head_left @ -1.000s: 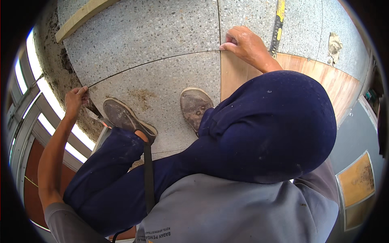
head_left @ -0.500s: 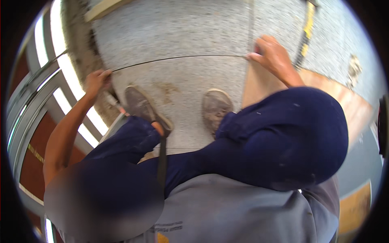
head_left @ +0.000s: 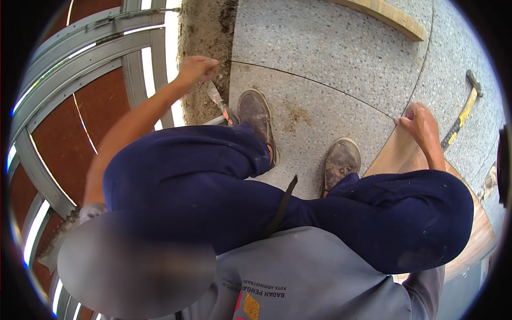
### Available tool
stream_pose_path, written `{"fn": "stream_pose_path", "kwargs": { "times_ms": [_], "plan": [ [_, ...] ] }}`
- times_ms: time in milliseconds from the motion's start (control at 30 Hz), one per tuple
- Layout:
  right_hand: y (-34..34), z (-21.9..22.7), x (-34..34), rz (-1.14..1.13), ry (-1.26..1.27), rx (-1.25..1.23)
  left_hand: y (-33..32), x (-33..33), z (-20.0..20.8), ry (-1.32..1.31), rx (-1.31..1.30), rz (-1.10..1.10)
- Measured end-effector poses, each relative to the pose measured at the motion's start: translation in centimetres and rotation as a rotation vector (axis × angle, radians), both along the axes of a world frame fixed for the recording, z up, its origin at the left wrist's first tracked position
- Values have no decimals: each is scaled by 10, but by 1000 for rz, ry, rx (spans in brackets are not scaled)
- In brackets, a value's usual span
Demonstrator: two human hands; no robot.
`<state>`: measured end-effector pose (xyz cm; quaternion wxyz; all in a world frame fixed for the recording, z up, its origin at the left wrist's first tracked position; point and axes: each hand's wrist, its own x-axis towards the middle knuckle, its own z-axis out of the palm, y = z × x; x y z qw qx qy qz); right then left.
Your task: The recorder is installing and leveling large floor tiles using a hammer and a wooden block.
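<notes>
My left hand (head_left: 198, 69) is closed, fingertips together, over the rough dirt strip (head_left: 205, 37) beside the floor's edge. Just below it lies a scraper (head_left: 229, 114) with an orange and black handle. My right hand (head_left: 419, 124) is pinched closed low over the terrazzo floor (head_left: 304, 136), by a corner where slabs meet. What either hand holds, if anything, is too small to make out. A thin dark line (head_left: 314, 82) crosses the floor between the hands; I cannot tell whether it is a joint or a stretched string.
Right of my right hand lies a hammer (head_left: 462, 114) with a yellow and black handle. A wooden board (head_left: 397, 152) is by my right knee. At the far side lies a timber batten (head_left: 392, 17). Grey metal framing (head_left: 101, 50) with reddish-brown panels lines the left.
My view has swung left, so the floor, scraper and hammer appear further right. Both hands remain closed near the ends of the dark line; the batten and hammer head show more fully.
</notes>
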<state>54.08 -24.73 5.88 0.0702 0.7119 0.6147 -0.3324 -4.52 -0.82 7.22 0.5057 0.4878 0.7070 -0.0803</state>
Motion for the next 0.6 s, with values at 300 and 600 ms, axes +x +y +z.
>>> {"fn": "stream_pose_path", "kwargs": {
  "times_ms": [300, 600],
  "plan": [
    [10, 2, -6, 22, -4, -58, -47, 20, -48, -126, 193, 348],
    [90, 52, -15, 121, 155, 19, -59, 18, -64, -183, 262, 493]
  ]
}}
